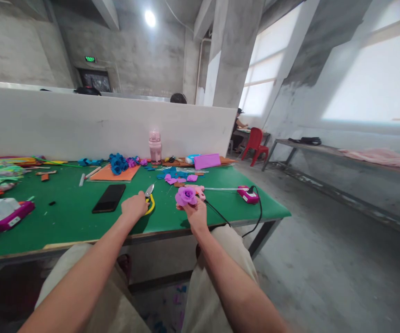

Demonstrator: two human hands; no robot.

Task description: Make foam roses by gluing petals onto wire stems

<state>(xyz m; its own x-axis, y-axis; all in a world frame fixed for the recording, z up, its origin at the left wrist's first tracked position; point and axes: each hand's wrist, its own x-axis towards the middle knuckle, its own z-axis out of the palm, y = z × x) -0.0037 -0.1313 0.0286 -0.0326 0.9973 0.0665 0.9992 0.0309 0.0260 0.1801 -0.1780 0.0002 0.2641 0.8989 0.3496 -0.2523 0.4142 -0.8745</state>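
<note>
Purple paper rose (pixel 186 195) held up in right hand (pixel 197 213), fingers closed under bloom, just above near edge of green surface (pixel 71 217).

Head view: left hand (pixel 134 206) curled over yellow-handled scissors (pixel 149 198) lying on surface, blades pointing away toward far side. Scissors sit just left of rose, so left hand nearer. Grip under left palm hidden. Rose stem not visible. Black phone (pixel 109 198) further left.

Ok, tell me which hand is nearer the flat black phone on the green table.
Left. The left hand rests on the yellow-handled scissors just right of the black phone; the right hand, holding the purple paper flower, is farther right.
</note>
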